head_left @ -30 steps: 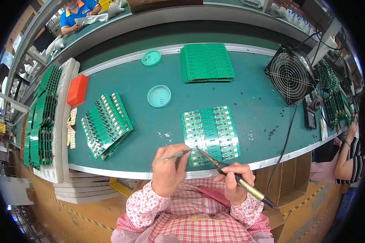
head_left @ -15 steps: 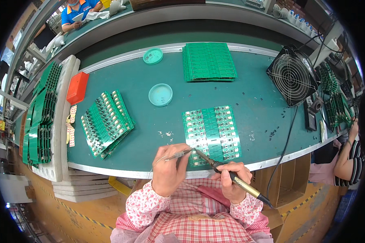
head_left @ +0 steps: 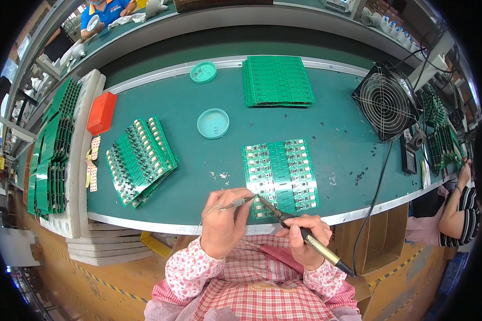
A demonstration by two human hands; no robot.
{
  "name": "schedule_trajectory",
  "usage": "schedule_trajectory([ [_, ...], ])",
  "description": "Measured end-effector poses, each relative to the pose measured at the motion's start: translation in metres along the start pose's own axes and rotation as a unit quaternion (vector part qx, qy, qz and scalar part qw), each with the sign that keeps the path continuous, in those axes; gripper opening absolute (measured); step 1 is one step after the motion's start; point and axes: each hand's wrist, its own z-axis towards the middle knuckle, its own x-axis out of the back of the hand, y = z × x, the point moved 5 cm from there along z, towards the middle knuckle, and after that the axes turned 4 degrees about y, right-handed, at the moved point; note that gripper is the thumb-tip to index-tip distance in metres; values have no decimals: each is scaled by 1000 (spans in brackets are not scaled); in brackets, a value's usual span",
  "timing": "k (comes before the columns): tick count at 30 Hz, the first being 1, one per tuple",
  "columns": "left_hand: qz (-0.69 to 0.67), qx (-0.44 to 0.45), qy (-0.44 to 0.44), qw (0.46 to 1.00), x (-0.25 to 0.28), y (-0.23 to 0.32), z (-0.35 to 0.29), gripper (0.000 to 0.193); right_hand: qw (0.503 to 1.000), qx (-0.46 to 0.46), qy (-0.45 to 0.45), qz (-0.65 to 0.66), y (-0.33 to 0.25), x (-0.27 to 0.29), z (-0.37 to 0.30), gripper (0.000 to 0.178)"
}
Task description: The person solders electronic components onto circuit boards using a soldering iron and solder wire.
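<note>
My right hand (head_left: 308,235) is closed round a soldering iron (head_left: 318,247) with a black grip and gold-coloured handle. Its tip reaches the near left part of a green circuit board panel (head_left: 279,174) fitted with rows of small white and dark components. Pinched in my left hand (head_left: 224,222) is a thin length of solder wire (head_left: 233,204), seemingly in a grey sleeve, its tail curling back past the hand. The wire's front end meets the iron's tip over the board; whether they touch cannot be made out.
Left of the panel lie fanned populated boards (head_left: 142,163); behind it, a stack of green boards (head_left: 278,80). Two turquoise dishes (head_left: 213,134) (head_left: 203,81), a red bin (head_left: 102,113) and a black fan (head_left: 385,101) stand around. A cable (head_left: 377,198) crosses the right edge. Co-workers sit far left and right.
Both hands, the wire and the iron hold nearly the same place at the board. The view has shifted slightly. Across the bench, a co-worker's hands and the white thing held there have moved.
</note>
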Motion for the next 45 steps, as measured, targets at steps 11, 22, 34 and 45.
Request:
schedule_trajectory([
  [11,2,-1,7,1000,-1,0,0,18,997,-49,43,30,7,9,-11,7],
  [22,-2,-11,4,1000,0,0,0,17,946,104,29,-305,-11,-1,13,44],
  [34,52,81,73,993,39,-25,-9,14,966,53,9,-251,7,-3,27,47],
  [45,78,63,66,993,35,-21,-10,14,964,70,59,-248,8,2,20,42],
])
